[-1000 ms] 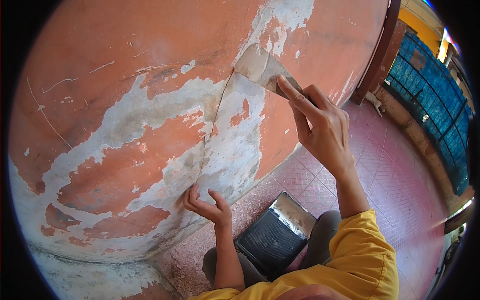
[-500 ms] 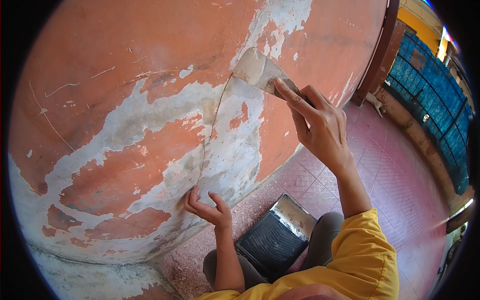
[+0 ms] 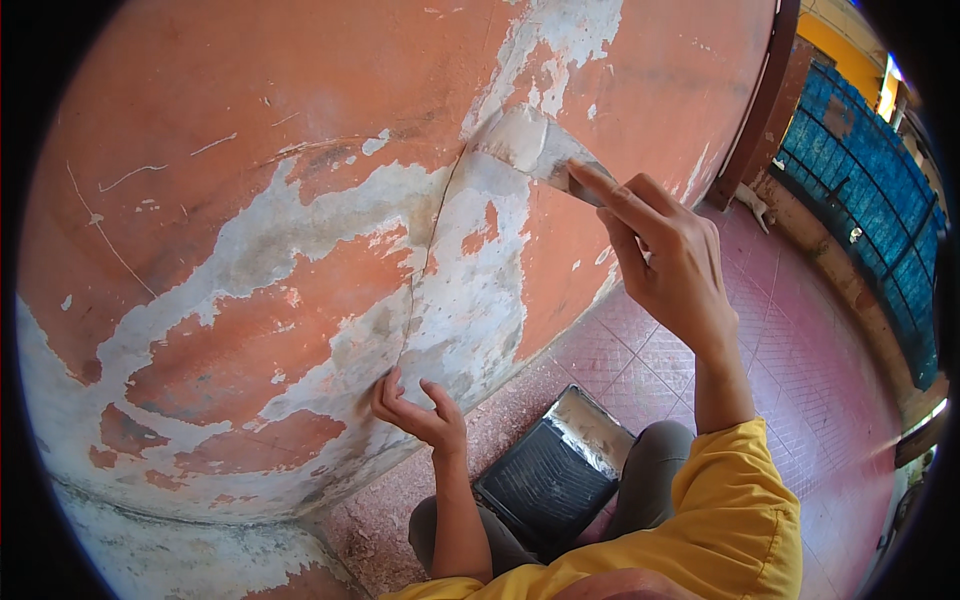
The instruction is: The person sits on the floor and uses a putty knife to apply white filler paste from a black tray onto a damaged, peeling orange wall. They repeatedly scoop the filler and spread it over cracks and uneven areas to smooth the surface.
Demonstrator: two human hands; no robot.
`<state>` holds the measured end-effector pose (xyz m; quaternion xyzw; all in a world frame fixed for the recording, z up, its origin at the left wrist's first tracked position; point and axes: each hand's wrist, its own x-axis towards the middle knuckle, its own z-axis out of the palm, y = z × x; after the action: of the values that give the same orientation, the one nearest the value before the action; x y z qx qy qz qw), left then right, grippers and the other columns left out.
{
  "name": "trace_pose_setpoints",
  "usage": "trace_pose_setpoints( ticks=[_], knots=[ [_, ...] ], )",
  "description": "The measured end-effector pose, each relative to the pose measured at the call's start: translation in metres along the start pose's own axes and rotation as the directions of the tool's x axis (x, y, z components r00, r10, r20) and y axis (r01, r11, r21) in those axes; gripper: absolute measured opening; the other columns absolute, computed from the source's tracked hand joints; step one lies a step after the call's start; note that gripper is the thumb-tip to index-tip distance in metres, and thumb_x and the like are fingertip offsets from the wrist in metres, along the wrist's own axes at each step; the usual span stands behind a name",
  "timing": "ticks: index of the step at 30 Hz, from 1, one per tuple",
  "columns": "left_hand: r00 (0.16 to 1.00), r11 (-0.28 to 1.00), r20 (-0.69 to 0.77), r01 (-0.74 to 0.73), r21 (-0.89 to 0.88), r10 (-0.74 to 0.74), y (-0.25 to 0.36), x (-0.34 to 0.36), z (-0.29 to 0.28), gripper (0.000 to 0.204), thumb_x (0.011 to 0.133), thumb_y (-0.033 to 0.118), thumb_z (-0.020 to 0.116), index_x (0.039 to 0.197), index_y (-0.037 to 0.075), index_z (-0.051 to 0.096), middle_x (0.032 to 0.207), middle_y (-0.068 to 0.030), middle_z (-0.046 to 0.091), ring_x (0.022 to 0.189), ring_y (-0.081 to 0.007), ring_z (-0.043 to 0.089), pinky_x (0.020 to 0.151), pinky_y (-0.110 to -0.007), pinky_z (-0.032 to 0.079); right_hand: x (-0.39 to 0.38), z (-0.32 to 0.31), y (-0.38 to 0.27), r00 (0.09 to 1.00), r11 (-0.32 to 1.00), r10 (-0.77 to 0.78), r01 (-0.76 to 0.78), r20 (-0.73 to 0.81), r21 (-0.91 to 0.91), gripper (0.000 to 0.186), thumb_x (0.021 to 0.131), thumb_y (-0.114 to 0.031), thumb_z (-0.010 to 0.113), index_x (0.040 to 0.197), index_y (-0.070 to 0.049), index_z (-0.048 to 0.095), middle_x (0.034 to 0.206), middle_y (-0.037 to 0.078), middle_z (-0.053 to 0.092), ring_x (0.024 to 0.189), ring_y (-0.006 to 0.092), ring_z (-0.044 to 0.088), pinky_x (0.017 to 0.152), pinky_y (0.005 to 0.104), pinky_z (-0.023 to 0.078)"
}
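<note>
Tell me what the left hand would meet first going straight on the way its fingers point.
The left hand would meet the wall first, near the lower end of the crack. It seems at or very close to the surface, though depth is too unclear to confirm contact.

The right hand is hiding most of the handle of the scraper. The left hand is curling, so some of its fingers are hiding from view. Gray pants and a yellow shirt are covering parts of the black tray's near end. The wall is running out of view at the far edge, and the blue fence is running out on the right. By the brown post, a pale thing is looking too small to tell.
</note>
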<state>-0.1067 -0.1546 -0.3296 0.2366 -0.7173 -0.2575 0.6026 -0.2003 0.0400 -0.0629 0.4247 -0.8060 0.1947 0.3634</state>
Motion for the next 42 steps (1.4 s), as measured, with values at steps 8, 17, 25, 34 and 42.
trace_pose_setpoints(
  ticks=[8, 17, 25, 34, 42],
  knots=[
    [1.000, 1.000, 0.006, -0.006, -0.020, 0.006, 0.004, 0.001, 0.004, 0.040, 0.083, 0.005, 0.053, 0.122, -0.001, 0.046, 0.118, -0.0163, 0.044, 0.109, -0.0297, 0.041, 0.084, -0.040, 0.039, -0.001, 0.039, 0.017, 0.965, 0.755, 0.180, -0.010, -0.192, 0.655, 0.026, 0.104, -0.011, 0.035, 0.120, 0.002, 0.050, 0.073, 0.005, 0.055, 0.054, 0.0037, 0.045, 0.048, 0.0196, 0.035],
    [1.000, 1.000, 0.015, -0.008, -0.022, 0.008, 0.001, 0.002, -0.004, 0.038, 0.084, 0.006, 0.053, 0.120, -0.001, 0.047, 0.116, -0.0164, 0.045, 0.108, -0.0301, 0.041, 0.086, -0.041, 0.038, 0.030, -0.038, 0.019, 0.977, 0.922, 0.094, -0.158, -0.192, -0.353, 0.019, 0.095, -0.021, 0.057, 0.110, -0.014, 0.066, 0.060, 0.008, 0.061, 0.045, 0.0186, 0.055, 0.047, 0.0296, 0.042],
    [0.999, 0.999, -0.037, 0.021, -0.033, -0.022, 0.005, 0.002, 0.004, 0.034, 0.085, 0.009, 0.052, 0.118, 0.000, 0.047, 0.114, -0.0167, 0.046, 0.107, -0.0318, 0.042, 0.094, -0.046, 0.034, 0.065, -0.057, 0.010, 0.974, 0.784, -0.163, 0.033, -0.154, -0.620, 0.026, 0.091, -0.012, 0.060, 0.116, -0.011, 0.065, 0.071, 0.012, 0.066, 0.057, 0.0237, 0.065, 0.055, 0.0343, 0.052],
    [0.999, 0.995, -0.008, 0.047, -0.083, -0.048, 0.006, 0.004, 0.002, 0.036, 0.085, 0.011, 0.052, 0.119, 0.001, 0.046, 0.118, -0.0155, 0.044, 0.110, -0.0286, 0.040, 0.087, -0.041, 0.037, 0.083, -0.051, -0.038, 0.975, 0.638, 0.221, -0.171, -0.034, -0.751, 0.028, 0.091, -0.004, 0.055, 0.117, 0.001, 0.064, 0.055, 0.004, 0.053, 0.041, 0.0109, 0.045, 0.037, 0.0256, 0.035],
    [0.999, 0.996, -0.020, 0.024, -0.086, -0.026, 0.005, 0.003, 0.002, 0.036, 0.085, 0.012, 0.053, 0.118, 0.001, 0.046, 0.117, -0.0143, 0.045, 0.104, -0.0257, 0.041, 0.081, -0.038, 0.038, 0.043, -0.013, -0.065, 0.998, 0.643, -0.018, -0.041, -0.068, -0.765, 0.038, 0.088, -0.006, 0.060, 0.125, -0.010, 0.059, 0.075, 0.011, 0.064, 0.057, 0.0257, 0.063, 0.054, 0.0352, 0.052]
  ],
)
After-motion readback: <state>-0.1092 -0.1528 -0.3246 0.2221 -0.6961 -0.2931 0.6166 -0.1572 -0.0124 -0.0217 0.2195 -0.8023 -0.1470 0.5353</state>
